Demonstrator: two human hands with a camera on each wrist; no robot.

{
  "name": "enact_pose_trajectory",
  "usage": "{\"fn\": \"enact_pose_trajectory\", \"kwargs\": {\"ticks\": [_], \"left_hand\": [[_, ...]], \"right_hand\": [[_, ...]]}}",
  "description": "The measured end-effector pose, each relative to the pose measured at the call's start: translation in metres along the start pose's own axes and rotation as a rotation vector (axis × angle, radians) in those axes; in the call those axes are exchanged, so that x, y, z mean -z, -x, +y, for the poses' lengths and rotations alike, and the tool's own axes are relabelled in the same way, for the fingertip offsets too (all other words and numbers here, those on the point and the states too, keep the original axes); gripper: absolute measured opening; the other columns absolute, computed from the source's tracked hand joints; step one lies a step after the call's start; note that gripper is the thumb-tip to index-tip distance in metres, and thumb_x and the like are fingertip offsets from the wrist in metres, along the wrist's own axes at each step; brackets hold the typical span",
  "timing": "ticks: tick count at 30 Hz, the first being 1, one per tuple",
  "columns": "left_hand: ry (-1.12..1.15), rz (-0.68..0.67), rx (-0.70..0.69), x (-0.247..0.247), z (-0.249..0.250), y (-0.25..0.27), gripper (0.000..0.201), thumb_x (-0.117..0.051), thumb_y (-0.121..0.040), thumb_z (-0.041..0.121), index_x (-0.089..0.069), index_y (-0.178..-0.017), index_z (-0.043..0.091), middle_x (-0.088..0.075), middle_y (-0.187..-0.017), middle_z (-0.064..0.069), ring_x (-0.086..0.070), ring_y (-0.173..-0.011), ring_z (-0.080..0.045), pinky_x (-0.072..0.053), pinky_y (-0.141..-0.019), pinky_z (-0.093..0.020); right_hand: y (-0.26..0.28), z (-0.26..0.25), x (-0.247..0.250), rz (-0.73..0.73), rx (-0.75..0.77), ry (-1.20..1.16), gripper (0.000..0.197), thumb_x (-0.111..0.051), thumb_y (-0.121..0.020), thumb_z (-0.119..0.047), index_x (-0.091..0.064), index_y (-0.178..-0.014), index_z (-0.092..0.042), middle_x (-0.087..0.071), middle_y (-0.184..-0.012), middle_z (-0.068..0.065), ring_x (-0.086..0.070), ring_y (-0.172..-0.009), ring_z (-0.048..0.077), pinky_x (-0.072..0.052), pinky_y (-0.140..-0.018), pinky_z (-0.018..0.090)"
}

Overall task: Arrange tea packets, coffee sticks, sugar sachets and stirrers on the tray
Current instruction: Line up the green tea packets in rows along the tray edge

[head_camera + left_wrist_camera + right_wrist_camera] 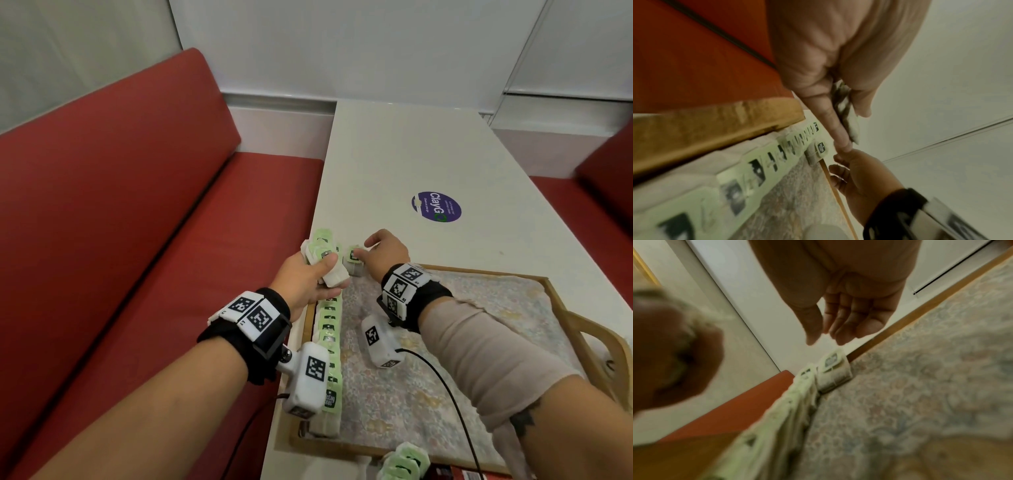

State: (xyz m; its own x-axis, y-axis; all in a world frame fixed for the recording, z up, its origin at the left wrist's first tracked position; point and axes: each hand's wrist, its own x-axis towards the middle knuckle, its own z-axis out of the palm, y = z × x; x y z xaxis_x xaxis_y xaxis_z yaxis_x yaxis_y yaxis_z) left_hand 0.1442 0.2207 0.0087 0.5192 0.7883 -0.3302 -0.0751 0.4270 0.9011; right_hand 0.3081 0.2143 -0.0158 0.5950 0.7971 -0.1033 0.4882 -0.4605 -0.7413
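A wooden tray lined with floral cloth lies on the white table. Green tea packets stand in a row along its left wall, seen also as a row in the left wrist view. My left hand grips a stack of tea packets above the tray's far left corner. One tea packet stands at the head of the row, in that corner. My right hand hovers by it with relaxed fingers and holds nothing; the packet sits just below them.
More green tea packets and a red box lie at the tray's near edge. A purple sticker marks the table beyond the hands. A red bench runs along the left, close to the table edge.
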Motion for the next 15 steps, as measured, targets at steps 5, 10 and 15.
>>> {"fn": "enact_pose_trajectory", "kwargs": {"ticks": [5,10,15], "left_hand": [[0.028,0.023,0.015,-0.004,0.002,0.000,0.024,-0.056,-0.094,0.015,-0.057,-0.117,0.009,-0.070,-0.096,-0.010,-0.071,-0.070,-0.020,-0.057,-0.055,-0.022],[0.014,0.079,-0.005,-0.011,0.000,-0.001,0.030,-0.059,-0.092,0.012,-0.057,-0.120,0.004,-0.069,-0.096,-0.013,-0.070,-0.070,-0.019,-0.053,-0.048,-0.021],[-0.006,0.084,-0.019,-0.014,-0.001,-0.002,0.032,-0.060,-0.091,0.013,-0.056,-0.121,0.003,-0.070,-0.094,-0.011,-0.070,-0.066,-0.016,-0.053,-0.048,-0.021]], "right_hand": [[0.024,-0.011,0.020,-0.245,0.173,-0.269,0.025,-0.059,-0.091,-0.033,-0.057,-0.072,-0.017,-0.061,-0.067,-0.002,-0.054,-0.053,0.012,-0.042,-0.054,0.023],[0.035,-0.006,0.031,-0.451,0.189,-0.289,0.017,-0.066,-0.088,-0.018,-0.060,-0.073,-0.015,-0.059,-0.060,-0.004,-0.052,-0.050,0.009,-0.041,-0.050,0.019],[0.035,-0.001,0.030,-0.469,0.145,-0.345,0.016,-0.068,-0.086,-0.017,-0.062,-0.072,-0.014,-0.060,-0.059,-0.003,-0.053,-0.050,0.007,-0.041,-0.050,0.018]]}}
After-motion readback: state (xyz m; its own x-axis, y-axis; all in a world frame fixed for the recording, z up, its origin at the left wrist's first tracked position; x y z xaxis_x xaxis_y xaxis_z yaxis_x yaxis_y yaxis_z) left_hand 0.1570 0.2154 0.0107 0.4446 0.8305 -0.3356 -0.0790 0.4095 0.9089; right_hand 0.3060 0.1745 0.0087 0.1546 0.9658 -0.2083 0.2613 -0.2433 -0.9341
